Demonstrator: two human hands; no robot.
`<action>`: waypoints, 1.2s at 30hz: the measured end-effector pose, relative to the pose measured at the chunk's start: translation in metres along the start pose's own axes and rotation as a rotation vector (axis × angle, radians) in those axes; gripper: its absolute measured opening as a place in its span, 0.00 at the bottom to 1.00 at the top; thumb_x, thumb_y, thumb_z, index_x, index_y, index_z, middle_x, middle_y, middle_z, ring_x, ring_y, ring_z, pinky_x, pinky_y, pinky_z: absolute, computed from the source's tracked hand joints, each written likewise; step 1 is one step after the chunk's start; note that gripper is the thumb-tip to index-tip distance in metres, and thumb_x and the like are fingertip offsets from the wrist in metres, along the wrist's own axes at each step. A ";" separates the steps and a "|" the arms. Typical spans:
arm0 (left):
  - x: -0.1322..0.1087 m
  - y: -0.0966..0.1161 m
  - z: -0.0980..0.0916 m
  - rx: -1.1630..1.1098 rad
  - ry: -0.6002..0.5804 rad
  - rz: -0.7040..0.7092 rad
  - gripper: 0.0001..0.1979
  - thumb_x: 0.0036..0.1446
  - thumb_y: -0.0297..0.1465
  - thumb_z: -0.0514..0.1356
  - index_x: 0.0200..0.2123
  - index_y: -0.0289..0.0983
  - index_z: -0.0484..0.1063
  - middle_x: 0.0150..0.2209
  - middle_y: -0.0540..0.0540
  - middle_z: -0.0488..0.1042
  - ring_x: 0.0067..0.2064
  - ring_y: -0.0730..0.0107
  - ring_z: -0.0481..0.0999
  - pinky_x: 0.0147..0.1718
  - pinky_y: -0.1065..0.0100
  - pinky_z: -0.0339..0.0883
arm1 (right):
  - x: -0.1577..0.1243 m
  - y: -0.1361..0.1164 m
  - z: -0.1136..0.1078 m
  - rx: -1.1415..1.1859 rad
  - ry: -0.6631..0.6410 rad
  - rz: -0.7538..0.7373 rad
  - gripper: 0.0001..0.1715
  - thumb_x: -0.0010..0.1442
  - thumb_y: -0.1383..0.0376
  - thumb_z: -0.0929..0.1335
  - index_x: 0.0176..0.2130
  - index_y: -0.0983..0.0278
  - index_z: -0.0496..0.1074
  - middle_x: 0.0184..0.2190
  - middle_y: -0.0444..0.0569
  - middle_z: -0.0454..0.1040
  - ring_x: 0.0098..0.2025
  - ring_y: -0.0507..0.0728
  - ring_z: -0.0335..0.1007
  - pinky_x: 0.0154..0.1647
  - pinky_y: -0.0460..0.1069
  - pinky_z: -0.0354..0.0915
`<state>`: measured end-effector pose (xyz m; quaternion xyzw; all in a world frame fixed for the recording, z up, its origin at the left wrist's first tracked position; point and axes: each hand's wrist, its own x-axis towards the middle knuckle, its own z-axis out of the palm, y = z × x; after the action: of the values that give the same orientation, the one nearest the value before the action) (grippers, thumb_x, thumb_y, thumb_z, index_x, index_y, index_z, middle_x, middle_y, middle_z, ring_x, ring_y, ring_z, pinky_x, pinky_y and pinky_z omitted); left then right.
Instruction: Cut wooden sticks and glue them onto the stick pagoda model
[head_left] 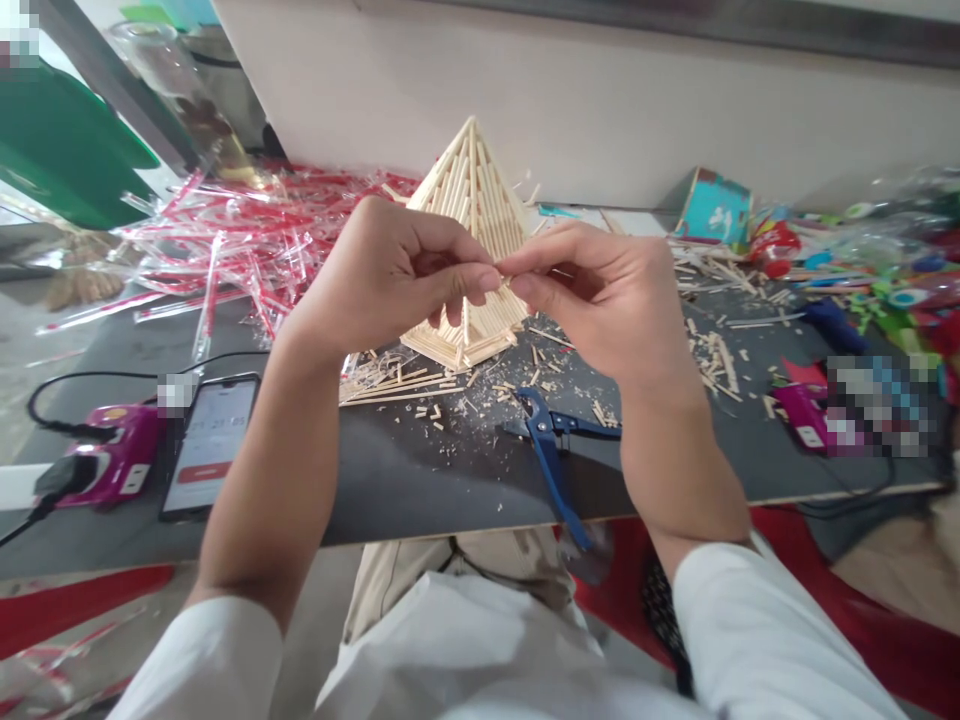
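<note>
My left hand (420, 265) and my right hand (592, 290) meet in front of a pointed model (480, 190) built of thin wooden sticks. Thumb and fingertips of both hands are pinched together, almost touching each other. Whatever sits between them is tiny and mostly covered; a pale bit shows at the fingertips. The model stands upright on the dark table, its lower left side partly hidden behind my left hand. Below my hands lie blue-handled cutting pliers (551, 440), jaws toward the model. Long loose sticks (405, 388) and short cut pieces are scattered around its base.
Red and clear plastic wrappers (300, 235) pile up at the left. A phone (210, 450) and a purple power adapter (124, 455) with cables lie at front left. On the right are coloured scraps, a red object (775, 248) and another purple adapter (814, 415). A pale wall (637, 110) stands behind.
</note>
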<state>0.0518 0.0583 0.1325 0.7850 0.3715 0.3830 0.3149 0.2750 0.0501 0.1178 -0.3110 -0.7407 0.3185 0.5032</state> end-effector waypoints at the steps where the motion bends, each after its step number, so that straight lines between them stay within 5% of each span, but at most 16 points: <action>1: 0.000 0.000 0.001 0.009 0.005 -0.007 0.13 0.63 0.40 0.69 0.38 0.34 0.82 0.24 0.48 0.77 0.24 0.72 0.74 0.22 0.68 0.69 | 0.000 0.001 0.001 0.002 0.001 -0.010 0.07 0.61 0.67 0.77 0.40 0.54 0.84 0.37 0.44 0.81 0.38 0.55 0.76 0.35 0.51 0.74; 9: 0.000 -0.003 0.003 0.029 -0.003 0.004 0.14 0.64 0.39 0.67 0.41 0.32 0.80 0.28 0.47 0.79 0.26 0.74 0.76 0.24 0.70 0.71 | 0.002 0.007 0.006 0.075 0.086 0.065 0.13 0.57 0.57 0.80 0.39 0.58 0.80 0.32 0.45 0.79 0.35 0.55 0.78 0.33 0.49 0.77; 21: 0.003 -0.005 0.014 0.060 0.023 0.047 0.12 0.66 0.39 0.63 0.40 0.35 0.79 0.31 0.46 0.81 0.29 0.71 0.78 0.26 0.70 0.71 | 0.001 0.014 0.002 0.038 0.030 0.086 0.17 0.61 0.49 0.77 0.40 0.59 0.81 0.28 0.44 0.76 0.28 0.51 0.72 0.28 0.48 0.72; 30: -0.001 0.006 0.017 0.407 0.065 0.197 0.08 0.66 0.33 0.61 0.37 0.40 0.81 0.26 0.50 0.78 0.30 0.71 0.76 0.39 0.66 0.70 | 0.020 0.026 -0.051 -0.273 0.296 -0.127 0.09 0.57 0.57 0.81 0.35 0.56 0.83 0.30 0.47 0.80 0.29 0.55 0.72 0.32 0.52 0.68; 36: -0.006 0.012 0.018 0.464 0.037 0.184 0.12 0.67 0.38 0.59 0.38 0.42 0.81 0.24 0.50 0.76 0.31 0.67 0.77 0.39 0.65 0.70 | 0.024 0.043 -0.062 -0.385 0.176 -0.057 0.09 0.57 0.55 0.80 0.34 0.54 0.82 0.31 0.47 0.80 0.32 0.58 0.73 0.35 0.54 0.69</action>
<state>0.0682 0.0429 0.1304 0.8596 0.3823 0.3287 0.0831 0.3324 0.1044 0.1154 -0.4069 -0.7497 0.1282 0.5058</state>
